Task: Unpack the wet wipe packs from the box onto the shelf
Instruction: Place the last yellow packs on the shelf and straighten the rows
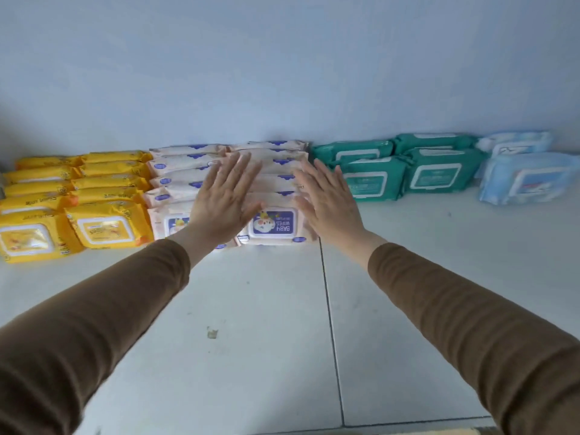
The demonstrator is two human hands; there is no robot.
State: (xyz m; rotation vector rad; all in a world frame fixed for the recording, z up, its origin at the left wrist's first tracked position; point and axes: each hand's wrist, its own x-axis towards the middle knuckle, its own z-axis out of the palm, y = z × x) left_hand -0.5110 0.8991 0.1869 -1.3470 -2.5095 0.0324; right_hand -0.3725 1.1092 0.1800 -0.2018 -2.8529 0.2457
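Note:
Wet wipe packs stand in rows along the back of the white shelf point(257, 324), leaning against the wall. Pale pink baby wipe packs point(274, 226) fill two rows in the middle. My left hand point(224, 199) and my right hand point(329, 200) are both stretched out flat, fingers straight and spread, over the pink rows. The left hand covers part of the left pink row; the right hand is at the right edge of the right pink row. Neither hand holds a pack. No box shows in the view.
Yellow packs point(103, 227) fill two rows at the left. Green packs point(373, 180) stand right of the pink ones, and light blue packs point(530, 180) at the far right. A seam point(329, 315) runs front to back across the shelf. A cardboard edge point(439, 431) peeks in at the bottom.

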